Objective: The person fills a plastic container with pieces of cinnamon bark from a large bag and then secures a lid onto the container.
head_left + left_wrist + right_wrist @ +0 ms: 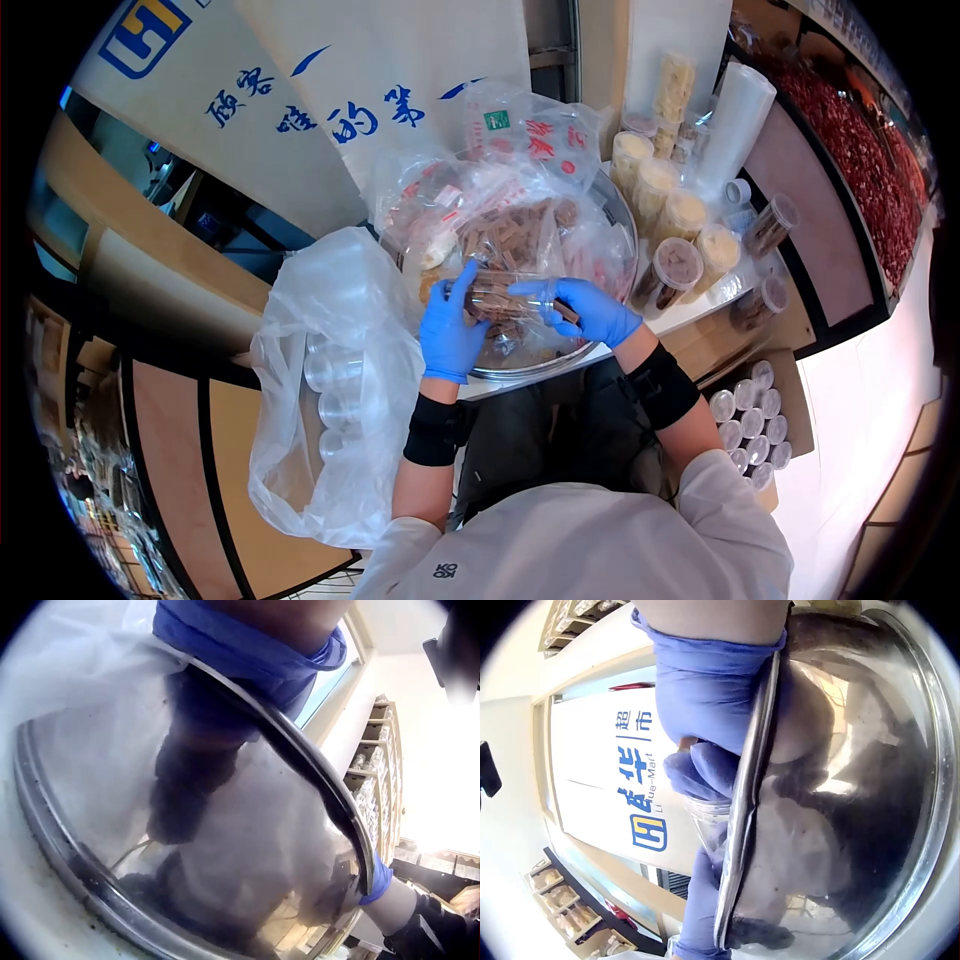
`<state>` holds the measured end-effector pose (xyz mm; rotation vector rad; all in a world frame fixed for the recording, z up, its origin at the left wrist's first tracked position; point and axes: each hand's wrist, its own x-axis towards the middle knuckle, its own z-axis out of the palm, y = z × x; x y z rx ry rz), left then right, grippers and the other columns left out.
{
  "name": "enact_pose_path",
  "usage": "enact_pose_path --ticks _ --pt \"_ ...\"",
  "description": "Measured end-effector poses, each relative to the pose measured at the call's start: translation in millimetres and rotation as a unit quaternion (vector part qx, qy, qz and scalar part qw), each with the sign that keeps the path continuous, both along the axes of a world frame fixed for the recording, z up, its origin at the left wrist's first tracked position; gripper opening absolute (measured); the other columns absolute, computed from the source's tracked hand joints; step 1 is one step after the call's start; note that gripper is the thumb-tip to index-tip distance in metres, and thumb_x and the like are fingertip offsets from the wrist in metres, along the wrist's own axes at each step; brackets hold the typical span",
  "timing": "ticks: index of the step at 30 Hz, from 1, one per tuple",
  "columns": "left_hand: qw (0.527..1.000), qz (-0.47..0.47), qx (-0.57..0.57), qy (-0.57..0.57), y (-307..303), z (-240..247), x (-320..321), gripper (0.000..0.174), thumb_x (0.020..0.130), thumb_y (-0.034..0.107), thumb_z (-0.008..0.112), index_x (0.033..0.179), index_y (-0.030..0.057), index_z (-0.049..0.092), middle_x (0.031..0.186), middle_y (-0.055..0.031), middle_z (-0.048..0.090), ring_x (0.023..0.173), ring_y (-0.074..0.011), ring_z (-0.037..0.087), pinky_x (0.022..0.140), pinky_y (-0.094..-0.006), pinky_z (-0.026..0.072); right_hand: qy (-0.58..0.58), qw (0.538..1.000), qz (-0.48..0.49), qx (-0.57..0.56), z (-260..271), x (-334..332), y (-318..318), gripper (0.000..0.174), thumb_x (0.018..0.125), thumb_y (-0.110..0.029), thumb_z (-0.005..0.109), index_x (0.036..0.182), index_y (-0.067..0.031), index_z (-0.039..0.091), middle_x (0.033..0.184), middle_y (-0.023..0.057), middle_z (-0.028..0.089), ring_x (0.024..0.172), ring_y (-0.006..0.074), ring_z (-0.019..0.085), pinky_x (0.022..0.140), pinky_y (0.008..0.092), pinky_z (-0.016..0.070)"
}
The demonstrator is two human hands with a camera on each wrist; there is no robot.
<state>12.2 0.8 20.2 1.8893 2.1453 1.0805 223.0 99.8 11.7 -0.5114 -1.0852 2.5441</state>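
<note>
In the head view my blue-gloved left hand (450, 335) grips a clear plastic jar (492, 296), which lies sideways with brown sticks inside. At its mouth, my gloved right hand (597, 312) pinches brown sticks (567, 313), their ends showing below the fingers. Under both hands is a round metal basin (520, 373) with clear bags and a heap of broken brown sticks (515, 232). The right wrist view shows the curled right fingers (712, 769) against the jar's rim (707, 810). The basin's wall (247, 825) hides the jar in the left wrist view.
Filled jars (680, 262) crowd the right of the table, beside a tall white roll (735, 125). Lidded clear containers fill a box (750, 420) at lower right. At left, a large plastic bag (340, 400) holds clear jars. A printed white panel (390, 60) stands behind.
</note>
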Motion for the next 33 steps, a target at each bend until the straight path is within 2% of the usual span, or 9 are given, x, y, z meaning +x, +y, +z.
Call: enact_pose_path --ticks 6,9,12,14,18,20,24,30,33 --pt "0.995 0.083 0.058 -0.001 0.7 -12.5 -2.7 0.087 0.063 0.001 0.078 0.141 0.0233 0.046 0.111 -0.0137 0.052 0.099 -0.0292 0.058 0.085 -0.0369 0.0500 -0.177 0.966 -0.151 0.116 11.2 -10.7 -4.9 0.039 0.100 -0.020 0.042 0.133 -0.0030 0.054 0.056 -0.0015 0.046 0.043 0.0062 0.042 0.040 0.0198 0.0306" --pt "0.992 0.089 0.078 0.033 -0.1 -12.0 -3.1 0.088 0.063 0.000 0.078 0.141 0.0223 0.046 0.112 -0.0139 0.052 0.099 -0.0291 0.057 0.086 -0.0368 0.0499 -0.199 0.970 -0.053 0.125 16.2 -6.5 -5.9 0.037 0.101 -0.020 0.041 0.132 -0.0051 0.055 0.052 -0.0018 0.043 0.041 0.0074 0.041 0.039 0.0213 0.0314" --pt "0.996 0.044 0.066 0.037 -0.8 -3.9 0.6 0.088 0.062 0.000 0.079 0.141 0.0220 0.047 0.112 -0.0130 0.053 0.100 -0.0289 0.057 0.085 -0.0371 0.0504 -0.026 0.999 0.022 0.016 0.9 6.5 -0.2 0.037 0.096 -0.019 0.052 0.129 -0.0028 0.057 0.063 -0.0018 0.046 0.047 0.0054 0.042 0.041 0.0200 0.0309" --pt "0.999 0.005 0.033 0.023 0.3 -2.0 0.6 0.088 0.061 0.000 0.080 0.141 0.0219 0.048 0.112 -0.0124 0.053 0.100 -0.0288 0.058 0.086 -0.0371 0.0506 -0.014 0.953 0.019 0.302 -0.3 10.9 -3.9 0.039 0.100 -0.016 0.045 0.136 -0.0028 0.050 0.067 -0.0016 0.048 0.049 0.0052 0.042 0.041 0.0191 0.0303" --pt "0.999 -0.003 0.039 0.023 0.5 -2.6 -0.5 0.088 0.061 0.002 0.081 0.141 0.0223 0.048 0.113 -0.0112 0.053 0.100 -0.0279 0.058 0.086 -0.0363 0.0513 0.006 0.983 0.041 0.177 2.0 8.1 -0.3 0.042 0.101 -0.015 0.040 0.141 -0.0028 0.044 0.070 -0.0010 0.049 0.051 0.0052 0.043 0.040 0.0182 0.0314" --pt "0.999 0.002 0.036 0.019 0.3 -2.5 0.7 0.088 0.061 0.002 0.080 0.141 0.0223 0.048 0.113 -0.0111 0.053 0.099 -0.0275 0.059 0.086 -0.0361 0.0514 -0.039 0.997 -0.034 -0.060 20.5 5.4 -7.4 0.041 0.101 -0.015 0.041 0.140 -0.0036 0.045 0.071 -0.0004 0.050 0.052 0.0048 0.045 0.040 0.0171 0.0324" --pt "1.000 0.002 0.026 0.015 -0.8 -3.4 0.0 0.088 0.061 0.000 0.079 0.141 0.0219 0.048 0.114 -0.0110 0.053 0.099 -0.0271 0.059 0.086 -0.0358 0.0518 0.073 0.997 0.013 -0.022 0.8 7.3 -1.7 0.043 0.100 -0.017 0.043 0.141 -0.0046 0.045 0.072 -0.0002 0.052 0.053 0.0043 0.048 0.040 0.0165 0.0335" --pt "0.999 0.024 0.037 -0.015 -1.3 -5.0 2.2 0.090 0.061 -0.002 0.078 0.142 0.0221 0.046 0.115 -0.0117 0.052 0.102 -0.0283 0.058 0.089 -0.0368 0.0504 -0.039 0.998 -0.051 0.000 12.3 -5.0 -7.8 0.037 0.097 -0.024 0.052 0.130 -0.0075 0.057 0.069 -0.0015 0.053 0.051 0.0053 0.047 0.040 0.0189 0.0330" --pt "0.996 0.062 0.062 -0.013 -0.7 -7.0 2.9 0.091 0.061 -0.003 0.078 0.142 0.0221 0.045 0.115 -0.0126 0.052 0.105 -0.0297 0.056 0.091 -0.0375 0.0494 -0.134 0.976 -0.138 0.098 9.8 -10.7 -10.0 0.033 0.095 -0.026 0.057 0.123 -0.0095 0.064 0.063 -0.0021 0.051 0.049 0.0065 0.045 0.041 0.0207 0.0324"
